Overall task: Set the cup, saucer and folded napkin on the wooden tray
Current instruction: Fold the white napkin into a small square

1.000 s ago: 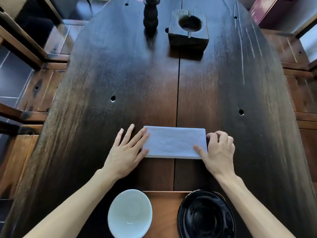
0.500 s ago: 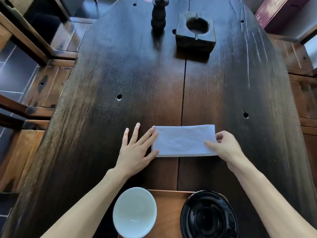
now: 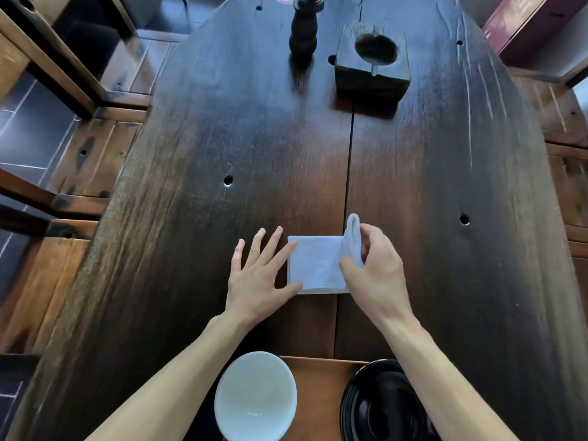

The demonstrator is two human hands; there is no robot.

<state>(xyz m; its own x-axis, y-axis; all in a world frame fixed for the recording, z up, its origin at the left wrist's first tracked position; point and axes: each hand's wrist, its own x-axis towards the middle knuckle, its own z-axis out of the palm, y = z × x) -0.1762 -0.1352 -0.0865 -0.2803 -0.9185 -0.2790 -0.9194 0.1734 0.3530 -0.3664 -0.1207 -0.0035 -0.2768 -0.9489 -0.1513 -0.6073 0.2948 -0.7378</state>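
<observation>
Pinching the napkin's (image 3: pixel 318 265) right end in the right hand (image 3: pixel 375 272), now lifted over toward the flat, spread left hand (image 3: pixel 257 281) on the table (image 3: pixel 222 154), halving it, not yet on the tray (image 3: pixel 318 386).

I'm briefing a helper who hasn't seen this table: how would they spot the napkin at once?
Start at the long dark wooden table and look along its centre seam toward the near end, just beyond the wooden tray. The napkin lies flat between the left hand and the right hand, which lifts its right end. It is the only pale, soft cloth there.
</observation>
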